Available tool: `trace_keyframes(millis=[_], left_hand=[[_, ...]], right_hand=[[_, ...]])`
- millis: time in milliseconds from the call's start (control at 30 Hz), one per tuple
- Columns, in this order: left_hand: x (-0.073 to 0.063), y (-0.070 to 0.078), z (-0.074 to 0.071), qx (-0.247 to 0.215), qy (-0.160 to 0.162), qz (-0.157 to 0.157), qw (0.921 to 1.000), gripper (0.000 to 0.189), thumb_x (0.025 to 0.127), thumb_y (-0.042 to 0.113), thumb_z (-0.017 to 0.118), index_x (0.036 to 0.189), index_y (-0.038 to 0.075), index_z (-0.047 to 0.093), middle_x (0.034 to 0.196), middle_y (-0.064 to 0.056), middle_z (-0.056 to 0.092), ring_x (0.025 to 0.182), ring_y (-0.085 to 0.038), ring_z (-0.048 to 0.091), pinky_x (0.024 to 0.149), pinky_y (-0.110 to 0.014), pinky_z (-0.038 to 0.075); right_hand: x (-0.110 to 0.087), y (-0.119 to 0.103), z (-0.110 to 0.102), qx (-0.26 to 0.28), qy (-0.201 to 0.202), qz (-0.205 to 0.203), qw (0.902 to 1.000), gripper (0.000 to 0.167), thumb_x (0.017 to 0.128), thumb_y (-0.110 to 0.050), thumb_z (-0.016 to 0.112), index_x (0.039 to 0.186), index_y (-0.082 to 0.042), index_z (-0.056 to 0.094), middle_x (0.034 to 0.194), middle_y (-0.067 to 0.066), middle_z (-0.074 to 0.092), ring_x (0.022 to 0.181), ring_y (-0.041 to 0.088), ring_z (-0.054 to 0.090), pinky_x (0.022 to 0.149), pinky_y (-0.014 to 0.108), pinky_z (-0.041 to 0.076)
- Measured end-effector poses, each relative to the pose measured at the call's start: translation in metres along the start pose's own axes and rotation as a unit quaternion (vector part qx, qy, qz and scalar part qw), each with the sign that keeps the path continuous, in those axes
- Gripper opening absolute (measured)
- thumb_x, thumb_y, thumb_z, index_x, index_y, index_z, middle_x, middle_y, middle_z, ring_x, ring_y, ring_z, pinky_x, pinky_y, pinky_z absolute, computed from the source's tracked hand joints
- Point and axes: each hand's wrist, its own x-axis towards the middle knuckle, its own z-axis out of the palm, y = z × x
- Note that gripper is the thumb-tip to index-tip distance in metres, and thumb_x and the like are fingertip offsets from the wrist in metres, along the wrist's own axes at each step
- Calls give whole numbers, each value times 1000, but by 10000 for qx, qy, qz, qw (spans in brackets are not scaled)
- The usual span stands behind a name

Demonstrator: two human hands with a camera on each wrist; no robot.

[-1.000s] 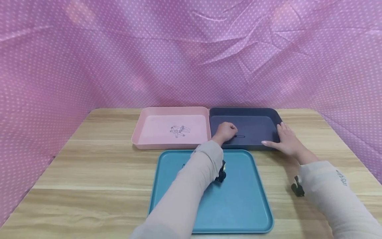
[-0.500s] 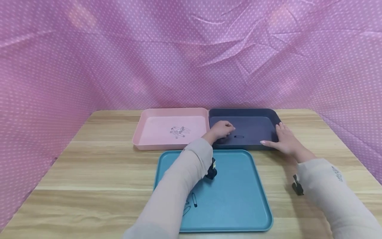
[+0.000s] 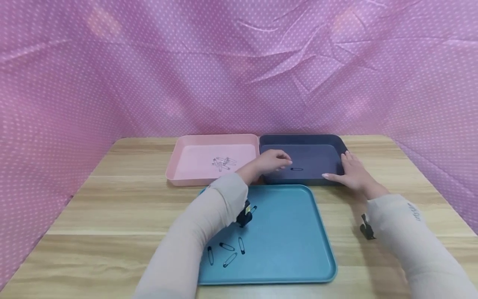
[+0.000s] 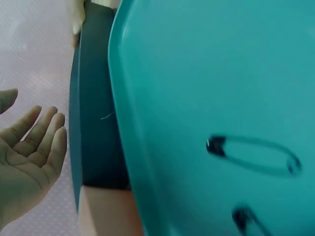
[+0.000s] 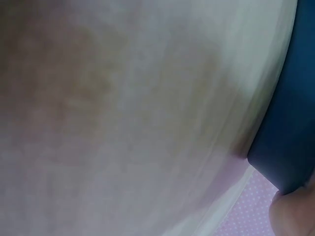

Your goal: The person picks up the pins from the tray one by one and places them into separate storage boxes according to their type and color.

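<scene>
My left hand (image 3: 272, 162) hovers over the left part of the dark blue tray (image 3: 317, 182), its fingers loosely bent. The left wrist view shows this hand (image 4: 32, 162) with palm and fingers spread, holding nothing. Just right of its fingertips, a dark safety pin (image 3: 296, 169) lies on that tray's floor. My right hand (image 3: 354, 174) rests against the tray's right front corner, thumb along the front and fingers along the side. Several black-headed safety pins (image 3: 241, 246) lie scattered on the teal tray (image 3: 291, 241); one pin (image 4: 215, 146) shows close up in the left wrist view.
A pink tray (image 3: 186, 181) stands left of the dark blue one, with a small heap of safety pins (image 3: 224, 163) in it. Both trays sit behind the teal one on a wooden table (image 3: 112, 216). A pink dotted cloth (image 3: 239, 83) hangs behind and at the sides.
My left hand has drawn back leftward from the pin in the dark blue tray. As the forearm shifted left, more pins on the teal tray came into view. The right hand stays at the corner.
</scene>
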Motion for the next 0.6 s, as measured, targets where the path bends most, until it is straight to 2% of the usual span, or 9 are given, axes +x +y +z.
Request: trace_keyframes(millis=[167,333,600], left_hand=[[-17,-1,-11,-194,-246,-1,9995,33,86,31,52,112,11,53,101,3,55,94,-11,51,86,-35,40],[-34,-3,-17,-224,-261,-96,9994,31,85,32,54,111,15,54,103,5,54,99,-12,49,86,-33,39],[-60,-13,-30,-89,-434,141,9989,33,86,28,52,113,10,53,106,0,55,96,-18,52,82,-32,43]], right_hand=[[3,-1,0,-16,-13,17,10000,104,77,-59,47,128,18,-1,133,34,-10,123,42,-10,98,51,-3],[5,-2,0,-65,-37,37,10000,105,77,-59,47,128,18,-2,133,35,-10,123,42,-10,98,52,-3],[4,-4,-1,-38,-81,76,9999,104,77,-59,47,129,18,-2,134,34,-10,123,42,-10,98,52,-3]])
